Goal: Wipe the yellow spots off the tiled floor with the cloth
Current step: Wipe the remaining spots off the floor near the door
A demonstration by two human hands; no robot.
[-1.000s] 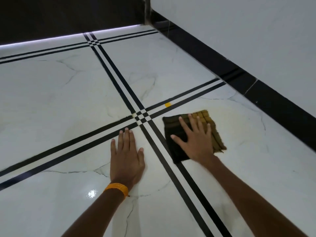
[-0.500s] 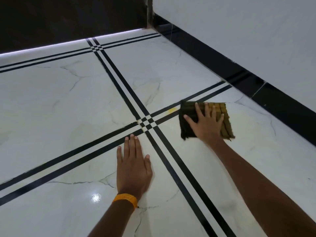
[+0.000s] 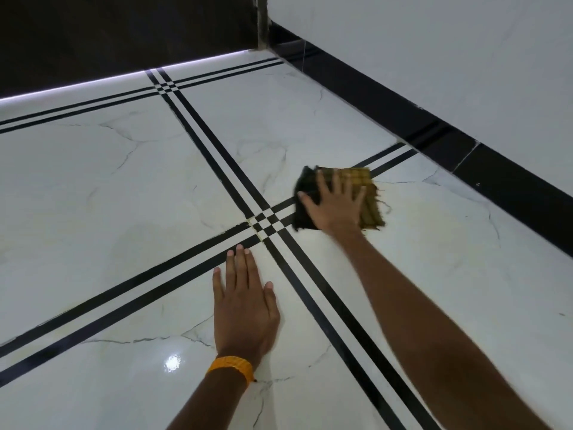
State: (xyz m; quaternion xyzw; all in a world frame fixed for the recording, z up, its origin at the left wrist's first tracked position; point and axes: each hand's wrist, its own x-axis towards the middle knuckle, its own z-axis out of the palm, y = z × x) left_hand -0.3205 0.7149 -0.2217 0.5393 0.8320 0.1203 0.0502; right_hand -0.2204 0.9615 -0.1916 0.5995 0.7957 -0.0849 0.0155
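A folded cloth, dark on its left and yellow-checked on its right, lies on the white tiled floor, across the double black stripe just right of the stripe crossing. My right hand presses flat on it with the fingers spread. My left hand, with an orange band at the wrist, rests palm down on the tile just below the crossing and holds nothing. Thin yellow marks remain along the grout at the crossing. No other yellow spot shows; the cloth hides the stripe beneath it.
A white wall with a black skirting runs along the right, close behind the cloth. A dark wall with a lit strip at its foot closes the far side. Glossy marble tile spreads to the left and toward me.
My right hand has slid the cloth away from me and slightly left, onto the black stripe where a yellow spot lay; that spot no longer shows. The left hand has stayed put.
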